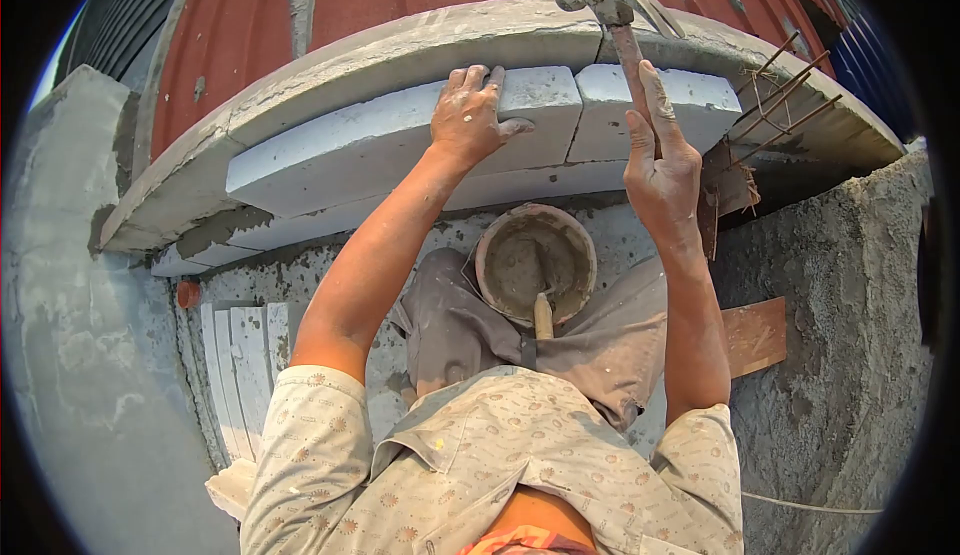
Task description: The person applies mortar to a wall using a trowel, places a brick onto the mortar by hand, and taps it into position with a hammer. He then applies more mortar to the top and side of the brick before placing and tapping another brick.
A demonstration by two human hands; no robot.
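Note:
My left hand lies over the top edge of a long white block, fingers resting flat and thumb spread. My right hand is closed around the handle of a claw hammer, whose head is raised above a shorter white block. A narrow joint separates the two blocks, which sit on a lower white course. Between my knees is a bucket of grey mortar, with a wooden-handled trowel standing in it; its blade is partly hidden in the mortar.
A curved concrete ledge runs behind the blocks, with red metal sheeting beyond. Bare rebar juts out at right. Several spare blocks stand at lower left. A rough rendered wall and a wooden board are on my right.

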